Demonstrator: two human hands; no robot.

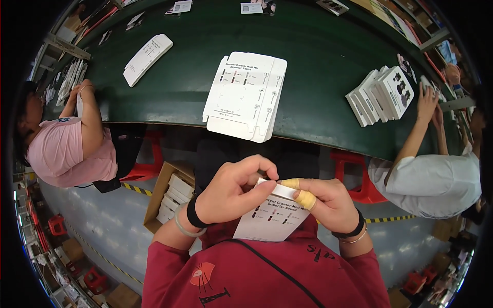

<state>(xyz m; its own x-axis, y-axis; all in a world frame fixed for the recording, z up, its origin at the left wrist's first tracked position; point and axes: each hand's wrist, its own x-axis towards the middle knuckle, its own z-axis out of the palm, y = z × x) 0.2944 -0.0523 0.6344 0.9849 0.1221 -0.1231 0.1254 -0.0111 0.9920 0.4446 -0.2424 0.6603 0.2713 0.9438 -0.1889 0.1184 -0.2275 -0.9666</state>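
Observation:
Close to my chest I hold a white printed cardboard box [275,220] by its upper end, its printed face toward me. My left hand [233,187] bends its fingers over the box's top flap, thumb against the edge. Yellow tape wraps the thumb and index finger of my right hand [326,197], which pinch the top's other corner. The lower part of the box hangs in front of my red top. Past my hands, a stack of flat, unfolded white box blanks [244,97] lies at the near table edge, printed side up.
On the green table [308,66], a flat box pile [148,59] lies left and stacked finished boxes [382,95] stand right. A carton [169,197] of white boxes sits on the floor left of me. Co-workers sit at both sides, near red stools [359,177].

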